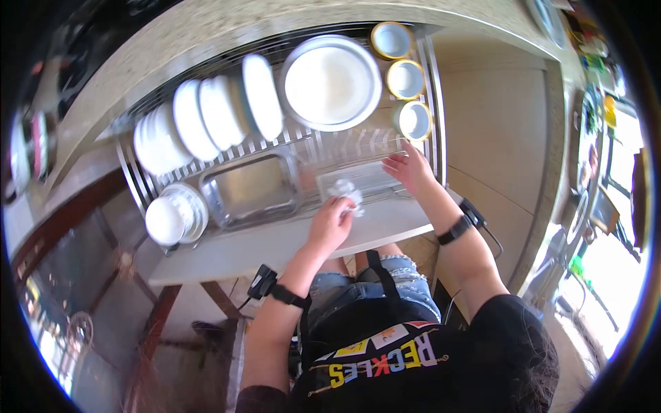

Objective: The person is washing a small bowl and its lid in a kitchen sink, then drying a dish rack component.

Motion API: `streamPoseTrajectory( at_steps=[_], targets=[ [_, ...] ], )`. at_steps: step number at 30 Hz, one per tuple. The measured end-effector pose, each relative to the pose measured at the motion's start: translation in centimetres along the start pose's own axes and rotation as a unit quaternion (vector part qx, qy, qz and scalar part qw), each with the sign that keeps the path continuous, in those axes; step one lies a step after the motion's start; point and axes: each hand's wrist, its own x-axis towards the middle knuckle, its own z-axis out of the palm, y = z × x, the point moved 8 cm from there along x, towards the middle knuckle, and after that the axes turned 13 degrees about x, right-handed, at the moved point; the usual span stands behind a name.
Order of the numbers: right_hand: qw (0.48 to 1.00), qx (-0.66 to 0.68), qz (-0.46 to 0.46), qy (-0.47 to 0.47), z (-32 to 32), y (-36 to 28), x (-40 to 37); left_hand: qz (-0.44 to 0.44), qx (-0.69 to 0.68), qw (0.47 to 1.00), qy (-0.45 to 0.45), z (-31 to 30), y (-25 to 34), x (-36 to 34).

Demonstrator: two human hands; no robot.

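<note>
My left hand (332, 221) is closed around a small clear, glass-like object (346, 191), blurred by motion, over the front of a pulled-out wire-rack drawer. Beneath that object lies a clear rectangular container (368, 180). My right hand (413, 171) has its fingers apart and holds nothing that I can see. It hovers over the drawer's right side, just below the nearest of three yellow-rimmed cups (414, 121). To the left of my left hand rests a rectangular metal tray (251, 187).
White plates (196, 118) stand on edge at the drawer's back left. A large white bowl (332, 82) sits beside them. White stacked bowls (165, 220) occupy the front left corner. The stone countertop (227, 20) overhangs behind, and a cabinet panel (496, 131) is at right.
</note>
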Motion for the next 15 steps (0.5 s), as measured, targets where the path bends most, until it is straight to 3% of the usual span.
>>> streamPoseTrajectory(
  at_steps=[1,3,4,6,8,10,15],
  targets=[
    [1.0,-0.007,0.018,-0.015,1.0,1.2,-1.4,0.0,-0.004,1.0,0.014,-0.7,0.5,-0.2],
    [0.939,-0.293,0.009,-0.178,4.8,2.8,-5.1,0.002,-0.028,0.999,0.046,-1.7,1.1,-0.3],
    [0.936,-0.296,0.014,-0.188,5.2,3.9,-6.5,0.026,-0.063,0.996,0.065,-2.2,1.6,-0.4],
    [0.91,-0.224,0.115,-0.328,7.4,7.3,-10.2,0.047,-0.073,0.991,0.102,-2.8,2.0,-0.5],
    [0.914,-0.232,0.122,-0.309,7.7,8.4,-10.7,0.074,-0.084,0.984,0.135,-3.2,2.4,-1.0],
    [0.92,-0.237,0.124,-0.286,6.8,8.6,-10.6,0.009,-0.197,0.974,0.108,-2.8,2.4,-1.6],
    [0.891,-0.366,-0.055,-0.263,5.6,3.6,-10.0,-0.02,-0.096,0.984,0.146,-5.2,4.2,-3.8]
  ],
)
